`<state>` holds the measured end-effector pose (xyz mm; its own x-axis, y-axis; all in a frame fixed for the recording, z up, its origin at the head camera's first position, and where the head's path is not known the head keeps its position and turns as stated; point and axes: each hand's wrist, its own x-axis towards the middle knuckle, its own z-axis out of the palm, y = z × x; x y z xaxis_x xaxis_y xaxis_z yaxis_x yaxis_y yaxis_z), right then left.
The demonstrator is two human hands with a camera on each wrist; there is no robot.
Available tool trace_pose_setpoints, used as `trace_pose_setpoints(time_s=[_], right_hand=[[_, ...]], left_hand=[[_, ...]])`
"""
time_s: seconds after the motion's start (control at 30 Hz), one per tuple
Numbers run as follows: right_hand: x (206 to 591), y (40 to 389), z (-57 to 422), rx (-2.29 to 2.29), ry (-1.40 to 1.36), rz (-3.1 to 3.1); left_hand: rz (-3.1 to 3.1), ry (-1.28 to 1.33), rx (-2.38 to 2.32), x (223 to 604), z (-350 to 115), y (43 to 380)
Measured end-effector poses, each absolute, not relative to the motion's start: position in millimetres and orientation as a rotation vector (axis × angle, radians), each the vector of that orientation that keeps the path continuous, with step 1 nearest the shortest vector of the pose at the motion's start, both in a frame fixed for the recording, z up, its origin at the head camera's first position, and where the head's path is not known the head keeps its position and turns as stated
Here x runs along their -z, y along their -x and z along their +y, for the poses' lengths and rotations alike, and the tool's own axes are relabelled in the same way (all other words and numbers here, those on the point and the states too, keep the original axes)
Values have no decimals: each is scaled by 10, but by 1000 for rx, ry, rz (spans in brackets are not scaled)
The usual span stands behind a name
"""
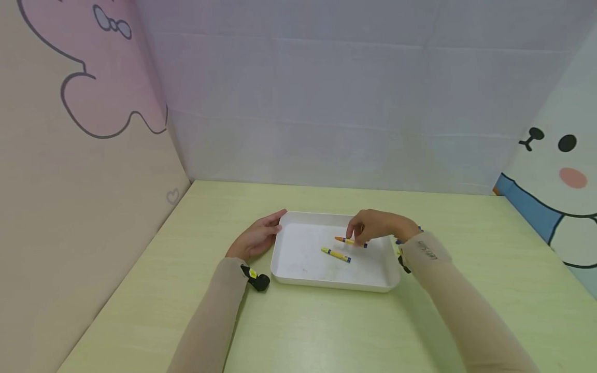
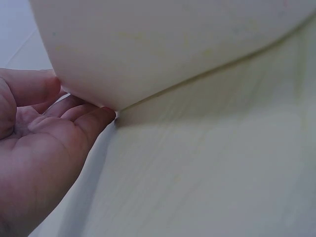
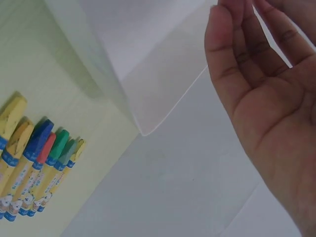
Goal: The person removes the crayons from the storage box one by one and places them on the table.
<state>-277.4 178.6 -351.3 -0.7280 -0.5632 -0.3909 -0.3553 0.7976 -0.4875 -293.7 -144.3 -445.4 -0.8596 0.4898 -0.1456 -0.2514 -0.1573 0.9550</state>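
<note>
A shallow white tray (image 1: 296, 254) sits on the table, its side wall (image 2: 148, 54) filling the top of the left wrist view. My left hand (image 1: 256, 238) grips the tray's left side, thumb at the rim and fingertips low against the outer wall. Inside the tray lies a yellow-green crayon (image 1: 336, 255). Just behind it is an orange-tipped crayon (image 1: 342, 240), pinched by the thumb and index finger of my right hand (image 1: 378, 225). In the right wrist view the right hand's (image 3: 276, 108) fingers are bent over the tray, with their tips cut off at the top edge.
Several oil crayons lie in a row on the table right of the tray, among them a blue crayon (image 3: 39, 140) and a green crayon (image 3: 58, 145). My right wrist mostly covers them in the head view. A pale back wall (image 1: 298, 114) and printed side panels enclose the table (image 1: 298, 331).
</note>
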Motion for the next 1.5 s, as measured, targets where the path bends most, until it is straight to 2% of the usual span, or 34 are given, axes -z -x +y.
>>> trace_pose_setpoints(time_s=[1.5], right_hand=[[3664, 2532, 3074, 831, 694, 2623]], left_hand=[[1652, -246, -2046, 4438, -1418, 2935]])
